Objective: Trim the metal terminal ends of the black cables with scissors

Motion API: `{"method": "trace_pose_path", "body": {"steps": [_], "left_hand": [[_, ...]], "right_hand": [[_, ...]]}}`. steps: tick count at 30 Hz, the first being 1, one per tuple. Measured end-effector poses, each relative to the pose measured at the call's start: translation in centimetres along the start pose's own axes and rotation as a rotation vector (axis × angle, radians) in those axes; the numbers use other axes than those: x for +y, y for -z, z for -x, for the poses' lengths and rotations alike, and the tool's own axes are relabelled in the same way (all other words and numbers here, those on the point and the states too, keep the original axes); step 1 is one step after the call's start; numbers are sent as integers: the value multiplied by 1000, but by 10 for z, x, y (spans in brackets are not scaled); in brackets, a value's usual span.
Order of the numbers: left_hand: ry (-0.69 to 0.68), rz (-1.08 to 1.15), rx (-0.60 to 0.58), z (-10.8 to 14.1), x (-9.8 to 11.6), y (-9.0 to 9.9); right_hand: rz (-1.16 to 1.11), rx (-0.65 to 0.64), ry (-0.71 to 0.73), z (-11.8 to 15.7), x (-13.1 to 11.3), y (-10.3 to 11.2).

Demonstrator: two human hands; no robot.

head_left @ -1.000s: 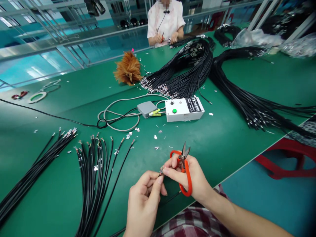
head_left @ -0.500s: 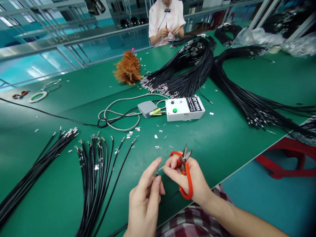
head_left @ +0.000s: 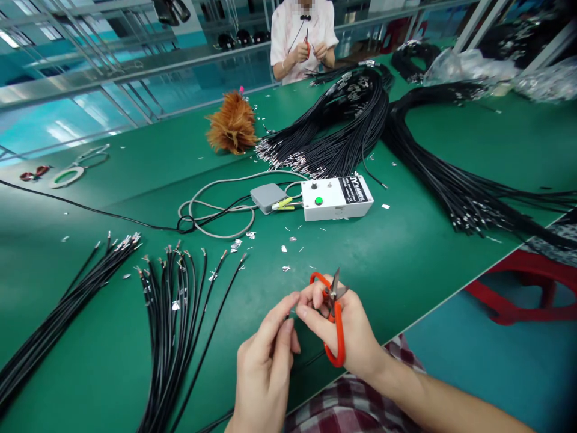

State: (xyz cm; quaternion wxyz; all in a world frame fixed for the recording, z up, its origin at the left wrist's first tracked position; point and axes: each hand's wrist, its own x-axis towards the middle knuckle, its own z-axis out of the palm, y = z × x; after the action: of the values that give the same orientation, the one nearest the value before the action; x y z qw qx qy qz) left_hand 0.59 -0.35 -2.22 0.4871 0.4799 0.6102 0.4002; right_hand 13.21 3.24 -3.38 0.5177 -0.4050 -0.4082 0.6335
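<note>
My left hand [head_left: 269,355] pinches the end of a thin black cable between thumb and forefinger; most of that end is hidden by the fingers. Close against it, my right hand [head_left: 345,325] holds scissors [head_left: 338,337] with red-orange handles, the blades pointing up and slightly apart. The thumb and forefinger of this hand meet near the cable's tip, where a small pale bit shows. To the left lie black cables [head_left: 169,337] with stripped, frayed ends, and farther left another bundle of cables [head_left: 76,307].
A white box [head_left: 336,207] with a green button stands ahead, wired to a grey block [head_left: 267,197]. Beyond are large black cable bundles [head_left: 342,126] and a brown feather duster [head_left: 232,123]. A co-worker [head_left: 304,45] sits opposite. A red stool [head_left: 532,288] stands at right.
My hands have drawn closer together, the left fingertips now nearly touching the right ones. The scissors have shifted slightly left and their blades are a little turned.
</note>
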Motion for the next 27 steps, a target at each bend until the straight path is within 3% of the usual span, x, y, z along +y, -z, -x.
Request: {"method": "trace_pose_path", "body": {"steps": [7, 11, 15, 20, 27], "left_hand": [[151, 160, -8, -5, 11, 1], [204, 262, 34, -4, 18, 8], [225, 317, 4, -5, 16, 12], [228, 304, -30, -4, 14, 12], [243, 302, -72, -2, 15, 11]], "right_hand": [[216, -65, 59, -3, -3, 8], [725, -69, 107, -13, -9, 28], [1148, -80, 252, -12, -9, 35], [1229, -64, 415, -10, -6, 28], [1290, -78, 480, -11, -10, 28]]}}
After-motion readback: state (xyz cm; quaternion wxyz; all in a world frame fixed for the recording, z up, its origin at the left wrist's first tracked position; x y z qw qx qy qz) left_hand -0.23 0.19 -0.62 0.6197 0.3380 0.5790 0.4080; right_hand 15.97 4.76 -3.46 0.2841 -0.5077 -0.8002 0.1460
